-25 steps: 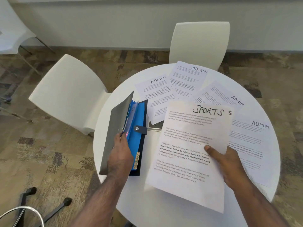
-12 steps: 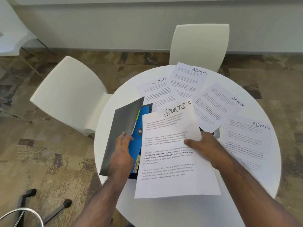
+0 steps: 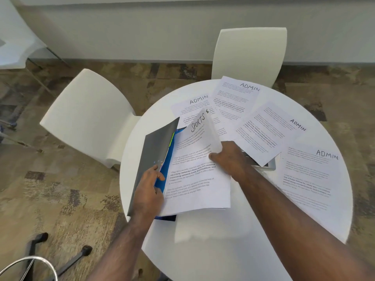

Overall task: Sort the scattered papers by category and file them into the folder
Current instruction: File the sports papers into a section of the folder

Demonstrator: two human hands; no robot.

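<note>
While sliding the white stack of printed sheets headed SPORTS (image 3: 194, 175) towards the grey-covered blue plastic file folder (image 3: 156, 159), grips that stack at its right edge with the right hand (image 3: 229, 159), thumb on top, fingers hidden beneath, far corner curling over. Props the grey cover up with the left hand (image 3: 149, 187), thumb and a fingertip pinching its edge beside the coloured tabs, probably to keep a pocket mouth parted. Keeps the folder at the left of the round white worktop (image 3: 213, 250), close to the body.

Inside, shows blue dividers and a yellow-green tab; cannot tell whether any pocket already holds paper, nor whether the stack's left edge is in yet or merely lying across the blue. Leaves four white sheets headed ADMIN (image 3: 267, 134) fanned over the far and right side, unfiled, one partly covering a flat grey device (image 3: 268, 165).
</note>
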